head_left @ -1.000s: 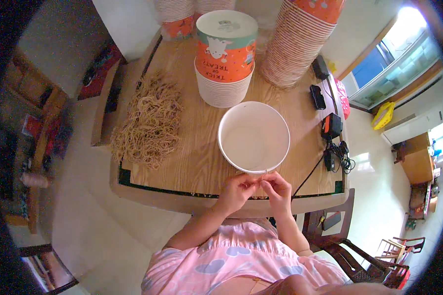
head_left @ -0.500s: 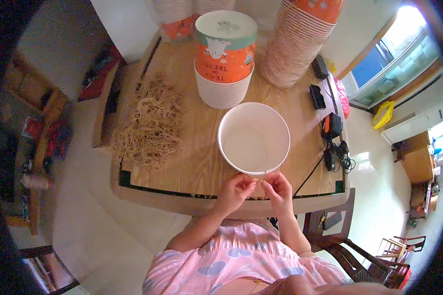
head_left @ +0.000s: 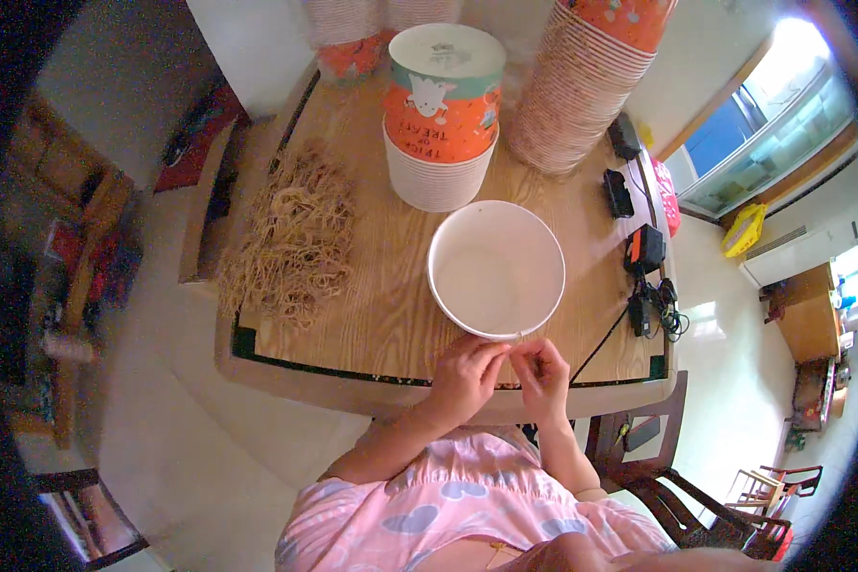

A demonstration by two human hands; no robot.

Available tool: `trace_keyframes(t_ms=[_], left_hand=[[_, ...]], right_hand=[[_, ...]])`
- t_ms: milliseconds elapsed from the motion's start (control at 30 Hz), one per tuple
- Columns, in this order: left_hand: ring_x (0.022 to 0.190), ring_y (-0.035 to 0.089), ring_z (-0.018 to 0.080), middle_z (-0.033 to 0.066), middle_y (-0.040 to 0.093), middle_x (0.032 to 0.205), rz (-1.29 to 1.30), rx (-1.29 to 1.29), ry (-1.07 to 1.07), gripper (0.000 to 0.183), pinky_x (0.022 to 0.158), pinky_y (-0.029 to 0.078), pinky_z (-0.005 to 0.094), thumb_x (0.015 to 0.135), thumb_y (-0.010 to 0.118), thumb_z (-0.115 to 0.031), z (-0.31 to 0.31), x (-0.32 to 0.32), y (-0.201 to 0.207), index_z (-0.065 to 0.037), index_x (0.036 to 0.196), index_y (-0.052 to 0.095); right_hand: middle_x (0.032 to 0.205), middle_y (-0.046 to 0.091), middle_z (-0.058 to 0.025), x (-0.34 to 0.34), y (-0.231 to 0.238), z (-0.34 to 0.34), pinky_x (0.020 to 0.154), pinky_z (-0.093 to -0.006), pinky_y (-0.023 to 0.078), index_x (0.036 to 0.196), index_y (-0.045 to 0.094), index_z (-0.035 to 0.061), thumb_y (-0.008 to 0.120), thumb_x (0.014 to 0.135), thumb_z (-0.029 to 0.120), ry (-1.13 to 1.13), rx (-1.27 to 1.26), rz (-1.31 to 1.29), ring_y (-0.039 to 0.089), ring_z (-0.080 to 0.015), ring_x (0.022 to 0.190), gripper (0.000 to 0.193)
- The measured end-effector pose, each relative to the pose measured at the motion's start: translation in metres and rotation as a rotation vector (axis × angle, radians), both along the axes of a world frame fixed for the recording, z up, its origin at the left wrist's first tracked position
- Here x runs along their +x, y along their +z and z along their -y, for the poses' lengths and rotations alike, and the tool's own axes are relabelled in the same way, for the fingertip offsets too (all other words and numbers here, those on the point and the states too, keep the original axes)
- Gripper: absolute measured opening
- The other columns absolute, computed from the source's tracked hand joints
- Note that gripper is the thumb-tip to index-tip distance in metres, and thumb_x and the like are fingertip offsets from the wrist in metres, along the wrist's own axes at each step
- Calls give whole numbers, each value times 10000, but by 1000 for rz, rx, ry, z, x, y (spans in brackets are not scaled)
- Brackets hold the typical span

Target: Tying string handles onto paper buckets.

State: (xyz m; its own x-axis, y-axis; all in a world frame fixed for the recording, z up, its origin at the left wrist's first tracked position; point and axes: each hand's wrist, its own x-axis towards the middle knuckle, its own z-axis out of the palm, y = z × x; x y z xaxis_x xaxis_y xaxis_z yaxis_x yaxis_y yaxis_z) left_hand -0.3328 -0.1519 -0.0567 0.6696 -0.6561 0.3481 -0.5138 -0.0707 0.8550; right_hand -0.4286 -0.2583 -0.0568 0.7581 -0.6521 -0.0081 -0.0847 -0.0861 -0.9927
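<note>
A white paper bucket [head_left: 496, 272] stands open on the table, its inside bare. At the near side of its rim, my left hand [head_left: 467, 374] and my right hand [head_left: 541, 374] meet with fingertips pinched close together. Whatever lies between the fingers is too small to make out. To the left spreads a tangled heap of tan string [head_left: 300, 238]. Behind the bucket, a stack of upside-down paper buckets [head_left: 443, 114] shows an orange and green print with a white ghost figure on the top one.
A tall leaning stack of nested buckets [head_left: 586, 86] rises at the back right, and more wrapped stacks [head_left: 348, 52] stand at the back left. Along the right edge sit black adapters with coiled cables [head_left: 648, 300]. A dark wooden chair [head_left: 653, 458] stands at the lower right.
My left hand has turned, its back now facing up more and its fingers drawn together. My right hand stays at the rim. The bucket appears slightly farther right in the picture.
</note>
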Motion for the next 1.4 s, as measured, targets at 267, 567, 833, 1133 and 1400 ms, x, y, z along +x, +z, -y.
trace_keyframes(t_ms=[267,567,833,1133,1400], left_hand=[[840,588,291,121,610,935,94,87,4,165,735,481,368,785,593,-70,-3,1,-3,-51,948,602],[846,571,297,113,595,876,148,39,62,166,733,462,385,738,617,-58,-4,8,-3,-48,904,615],[886,559,283,101,594,915,194,135,54,188,760,460,378,734,607,-63,3,8,4,-59,920,632],[827,582,292,121,611,877,17,120,7,145,707,472,384,748,594,-64,3,24,14,-58,885,639],[760,594,294,125,620,836,-6,49,35,143,670,478,374,743,612,-68,5,17,5,-47,882,638]], right_hand=[[676,471,68,4,12,0,527,-150,300,823,546,23,576,819,13,-72,61,-2,376,-3,591,31],[697,496,54,8,16,2,500,-149,290,879,535,45,504,859,23,40,102,1,412,-8,587,43],[690,494,37,18,13,-1,518,-165,339,892,539,23,512,864,37,-11,15,78,417,-15,603,41],[714,489,66,26,14,-1,508,-147,298,914,540,15,515,873,51,-50,-165,30,377,6,610,60],[859,557,10,19,0,1,658,-180,396,971,550,3,542,860,51,-46,-11,-81,476,-53,751,121]])
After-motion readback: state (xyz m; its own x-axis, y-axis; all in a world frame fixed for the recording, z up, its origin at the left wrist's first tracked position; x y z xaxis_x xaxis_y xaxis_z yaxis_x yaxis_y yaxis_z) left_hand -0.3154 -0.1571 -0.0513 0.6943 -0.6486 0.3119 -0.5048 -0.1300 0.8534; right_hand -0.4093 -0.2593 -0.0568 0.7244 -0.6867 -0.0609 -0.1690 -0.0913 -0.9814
